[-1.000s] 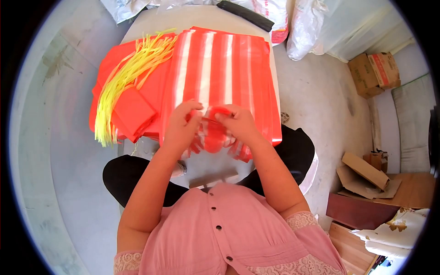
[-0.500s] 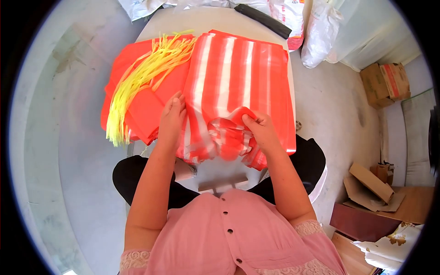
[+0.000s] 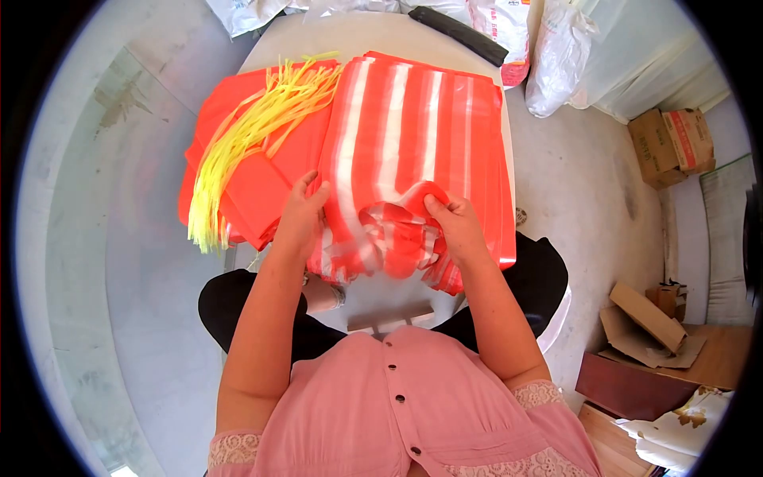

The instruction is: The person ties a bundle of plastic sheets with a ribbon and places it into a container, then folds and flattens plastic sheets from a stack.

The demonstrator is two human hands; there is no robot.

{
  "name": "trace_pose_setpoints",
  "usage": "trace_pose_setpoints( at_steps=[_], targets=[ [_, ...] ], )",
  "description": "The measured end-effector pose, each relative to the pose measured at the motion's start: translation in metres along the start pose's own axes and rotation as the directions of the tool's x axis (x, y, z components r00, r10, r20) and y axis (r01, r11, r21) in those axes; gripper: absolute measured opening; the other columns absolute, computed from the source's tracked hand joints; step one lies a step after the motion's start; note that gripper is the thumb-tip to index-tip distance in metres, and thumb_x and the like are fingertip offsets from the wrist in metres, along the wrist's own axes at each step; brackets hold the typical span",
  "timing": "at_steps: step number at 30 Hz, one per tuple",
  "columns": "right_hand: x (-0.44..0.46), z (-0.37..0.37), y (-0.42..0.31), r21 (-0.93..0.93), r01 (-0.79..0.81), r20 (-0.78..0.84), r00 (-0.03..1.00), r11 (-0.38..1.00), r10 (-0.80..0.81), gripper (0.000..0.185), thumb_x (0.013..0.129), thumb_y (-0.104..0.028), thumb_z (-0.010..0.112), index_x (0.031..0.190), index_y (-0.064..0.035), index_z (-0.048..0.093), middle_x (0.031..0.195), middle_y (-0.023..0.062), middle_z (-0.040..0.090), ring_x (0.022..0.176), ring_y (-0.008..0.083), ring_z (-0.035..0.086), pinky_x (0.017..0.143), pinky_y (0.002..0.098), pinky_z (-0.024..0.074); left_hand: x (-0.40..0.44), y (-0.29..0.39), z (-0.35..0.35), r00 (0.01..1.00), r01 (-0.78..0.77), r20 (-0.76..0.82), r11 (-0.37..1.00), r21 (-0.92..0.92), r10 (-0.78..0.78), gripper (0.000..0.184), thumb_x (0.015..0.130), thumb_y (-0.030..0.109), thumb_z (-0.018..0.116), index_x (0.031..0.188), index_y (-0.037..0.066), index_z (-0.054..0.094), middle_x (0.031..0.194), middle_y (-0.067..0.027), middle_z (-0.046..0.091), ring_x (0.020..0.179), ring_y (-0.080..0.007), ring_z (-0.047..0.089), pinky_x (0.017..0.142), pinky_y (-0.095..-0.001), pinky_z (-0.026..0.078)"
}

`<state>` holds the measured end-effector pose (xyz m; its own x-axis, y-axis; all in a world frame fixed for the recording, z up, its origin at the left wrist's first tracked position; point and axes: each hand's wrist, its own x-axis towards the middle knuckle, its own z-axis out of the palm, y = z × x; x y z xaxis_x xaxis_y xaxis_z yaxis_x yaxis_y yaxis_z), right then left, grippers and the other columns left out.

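A stack of red-and-white striped plastic bags [image 3: 413, 119] lies on the table in front of me, its near end crumpled and hanging over the edge. My right hand [image 3: 457, 226] pinches a folded-up edge of the top striped bag between thumb and fingers. At the stack's left side is my left hand [image 3: 304, 213], thumb and fingers apart, with nothing visibly held. To its left lies a pile of plain red folded sheets [image 3: 262, 191]. A bundle of thin yellow strips [image 3: 238, 143] is draped across that pile.
A black rolled item [image 3: 458, 36] lies at the far edge of the pale table [image 3: 318, 32]. White plastic sacks [image 3: 560, 60] stand beyond it. On the right are a cardboard box [image 3: 671, 147] and an opened carton [image 3: 648, 326] on a brown cabinet [image 3: 628, 385].
My left hand has dropped slightly, and its thumb and fingers have spread apart. My right hand keeps its pinch on the striped bag's edge.
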<state>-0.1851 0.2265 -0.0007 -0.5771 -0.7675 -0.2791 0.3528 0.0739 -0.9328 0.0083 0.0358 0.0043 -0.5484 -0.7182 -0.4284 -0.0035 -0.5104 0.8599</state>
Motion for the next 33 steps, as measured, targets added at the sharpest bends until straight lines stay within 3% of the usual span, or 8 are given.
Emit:
trace_pose_setpoints(
  at_steps=[4, 7, 13, 17, 20, 23, 26, 33],
  targets=[
    [-0.003, 0.002, 0.002, -0.003, -0.010, 0.010, 1.000, 1.000, 0.010, 0.022, 0.103, -0.019, 0.070, 0.114, -0.0006, 0.075, 0.103, 0.0025, 0.076, 0.093, 0.0105, 0.069, 0.082, 0.0297, 0.0557, -0.034, 0.000, -0.004, 0.999, 0.048, -0.014, 0.946, 0.320, -0.047, 0.076, 0.103, 0.016, 0.066, 0.166, 0.007, 0.025, 0.104, -0.0073, 0.068, 0.093, -0.0138, 0.066, 0.078, -0.0320, 0.056],
    [-0.008, 0.003, 0.004, -0.076, -0.006, 0.068, 0.998, 0.997, 0.011, 0.022, 0.102, -0.017, 0.071, 0.115, -0.0002, 0.075, 0.103, 0.0030, 0.075, 0.094, 0.0109, 0.068, 0.082, 0.0295, 0.0555, -0.043, -0.019, -0.021, 1.000, 0.014, -0.004, 0.976, 0.217, -0.014, 0.084, 0.096, 0.009, 0.070, 0.166, 0.006, 0.025, 0.098, -0.0079, 0.069, 0.086, -0.0139, 0.066, 0.076, -0.0293, 0.053],
    [-0.024, 0.009, 0.003, -0.295, 0.031, 0.096, 0.995, 0.955, -0.003, 0.022, 0.100, -0.010, 0.069, 0.119, 0.0009, 0.075, 0.107, 0.0042, 0.074, 0.095, 0.0113, 0.067, 0.083, 0.0293, 0.0552, -0.071, -0.032, -0.042, 0.998, 0.026, 0.044, 0.937, 0.348, -0.044, 0.092, 0.087, 0.000, 0.070, 0.166, 0.005, 0.024, 0.106, -0.0108, 0.072, 0.090, -0.0151, 0.068, 0.081, -0.0304, 0.054],
    [-0.034, 0.015, -0.005, -0.342, 0.080, 0.135, 0.990, 0.936, -0.035, 0.022, 0.100, -0.010, 0.069, 0.119, -0.0004, 0.075, 0.113, 0.0052, 0.073, 0.094, 0.0110, 0.067, 0.083, 0.0289, 0.0558, -0.086, -0.040, -0.050, 0.994, 0.002, 0.101, 0.952, 0.305, -0.035, 0.093, 0.087, -0.005, 0.067, 0.167, 0.010, 0.023, 0.112, -0.0148, 0.072, 0.097, -0.0176, 0.071, 0.090, -0.0325, 0.055],
    [-0.039, 0.016, -0.006, -0.385, 0.071, 0.135, 0.991, 0.920, -0.020, 0.024, 0.094, -0.007, 0.073, 0.117, -0.0023, 0.076, 0.121, 0.0090, 0.072, 0.099, 0.0179, 0.068, 0.086, 0.0331, 0.0568, -0.098, -0.039, -0.051, 0.991, -0.019, 0.131, 0.948, 0.318, -0.024, 0.092, 0.088, -0.005, 0.066, 0.168, 0.011, 0.022, 0.112, -0.0147, 0.073, 0.096, -0.0177, 0.071, 0.089, -0.0317, 0.055],
    [-0.030, 0.001, 0.019, -0.626, 0.590, 0.424, 0.806, 0.510, -0.413, 0.028, 0.085, -0.009, 0.078, 0.113, -0.0044, 0.077, 0.127, 0.0126, 0.069, 0.108, 0.0278, 0.066, 0.092, 0.0406, 0.0554, -0.102, -0.043, -0.058, 0.991, -0.014, 0.128, 0.941, 0.338, -0.031, 0.087, 0.090, -0.003, 0.064, 0.167, 0.011, 0.026, 0.103, -0.0112, 0.072, 0.087, -0.0142, 0.068, 0.082, -0.0281, 0.053],
    [-0.045, 0.008, 0.009, -0.647, 0.745, 0.600, 0.629, 0.162, -0.495, 0.038, 0.077, -0.014, 0.082, 0.113, -0.0051, 0.077, 0.131, 0.0133, 0.067, 0.115, 0.0341, 0.062, 0.099, 0.0446, 0.0514, -0.113, -0.031, -0.055, 0.995, -0.015, 0.101, 0.930, 0.366, -0.024, 0.079, 0.093, 0.001, 0.063, 0.165, 0.011, 0.032, 0.094, -0.0062, 0.071, 0.078, -0.0101, 0.062, 0.074, -0.0250, 0.051],
    [-0.065, 0.065, 0.003, -0.462, 0.881, 0.706, 0.437, 0.106, -0.557, 0.046, 0.069, -0.022, 0.086, 0.109, -0.0061, 0.068, 0.115, 0.0093, 0.066, 0.106, 0.0307, 0.063, 0.092, 0.0424, 0.0507, -0.117, -0.017, -0.044, 0.999, -0.033, 0.049, 0.934, 0.357, 0.017, 0.068, 0.096, 0.003, 0.063, 0.160, 0.006, 0.039, 0.091, -0.0035, 0.070, 0.077, -0.0081, 0.062, 0.073, -0.0250, 0.050]
  ],
)
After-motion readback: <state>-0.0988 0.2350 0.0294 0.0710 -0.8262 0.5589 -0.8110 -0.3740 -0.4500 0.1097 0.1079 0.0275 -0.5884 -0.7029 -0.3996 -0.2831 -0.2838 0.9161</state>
